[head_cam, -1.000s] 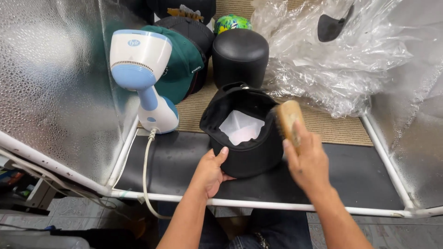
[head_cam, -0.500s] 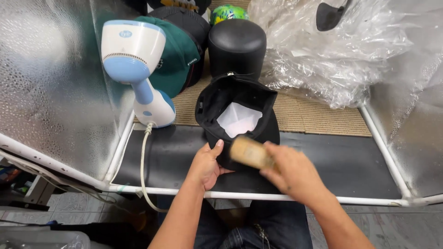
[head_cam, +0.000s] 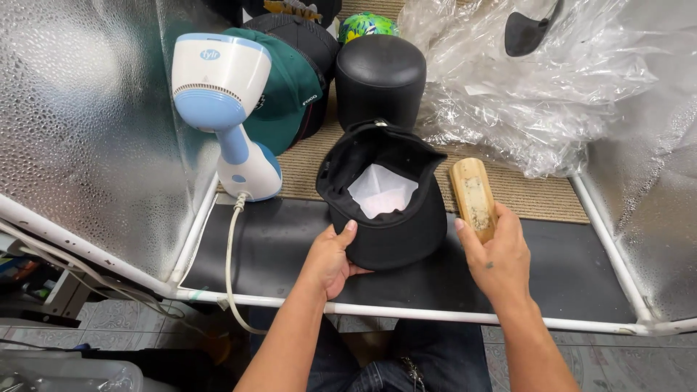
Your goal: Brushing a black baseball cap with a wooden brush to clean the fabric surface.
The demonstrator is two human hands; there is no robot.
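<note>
Fingers of your left hand point(head_cam: 330, 255) cupped the black cap point(head_cam: 385, 199) lying upside down on the dark mat point(head_cam: 276, 239), while your right hand point(head_cam: 497, 254), just right of it, gripped a wooden brush point(head_cam: 472, 194)

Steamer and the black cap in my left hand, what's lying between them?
In the head view, only bare black mat lies between the steamer and the cap; the steamer's cord runs alongside.

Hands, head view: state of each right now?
Left hand: fingers closed on the rim of the black cap, holding it.
Right hand: fingers closed around the wooden brush, held beside the cap, not touching it.
</note>
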